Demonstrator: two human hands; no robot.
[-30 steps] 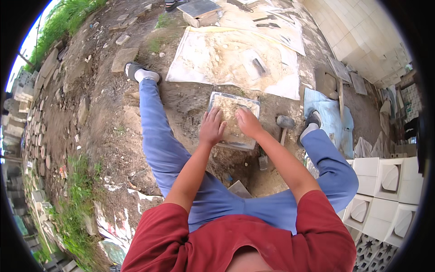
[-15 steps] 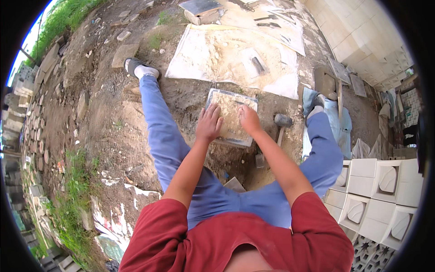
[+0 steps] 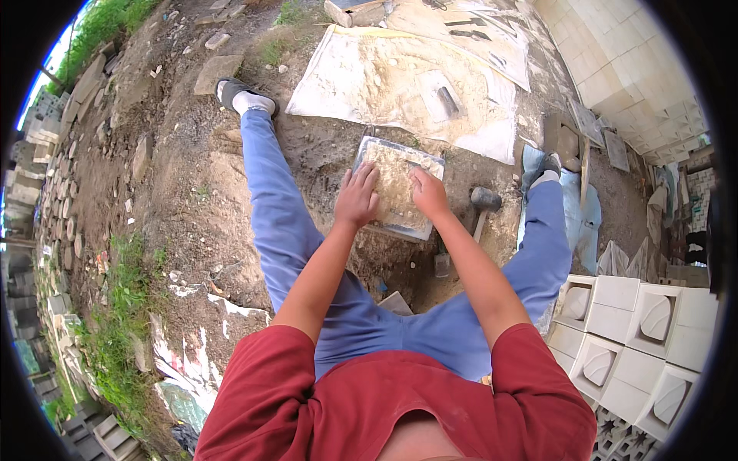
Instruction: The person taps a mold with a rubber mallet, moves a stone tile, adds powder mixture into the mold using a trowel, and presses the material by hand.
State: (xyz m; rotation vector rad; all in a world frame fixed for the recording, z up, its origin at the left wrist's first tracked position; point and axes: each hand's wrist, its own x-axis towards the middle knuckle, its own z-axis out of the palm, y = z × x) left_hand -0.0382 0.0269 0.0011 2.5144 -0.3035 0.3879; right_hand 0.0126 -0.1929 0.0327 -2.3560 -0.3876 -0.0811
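Between my legs lies a square, flat mold with a metal-looking rim (image 3: 421,230), filled with pale crumbly powder mix (image 3: 394,188). My left hand (image 3: 357,198) rests on the left part of the mix, fingers stretched out and pressing flat. Over the right side of the mold, my right hand (image 3: 430,194) is closed, its fingertips at the powder. A thin dark bit shows by those fingertips, but what it belongs to is hidden. To the right of the mold lies a mallet (image 3: 485,199) with a black head and pale handle.
Beyond the mold spreads a white sheet (image 3: 327,96) heaped with pale powder, a float with a dark handle (image 3: 447,101) on it. More tools (image 3: 469,34) lie farther back. Patterned pale blocks (image 3: 611,303) stack at the right. A small scraper-like tool (image 3: 441,265) lies below the mold.
The whole view has shifted slightly. My left fingers stay on the mix, a little more bent, and my right hand remains closed at the mold's right side.
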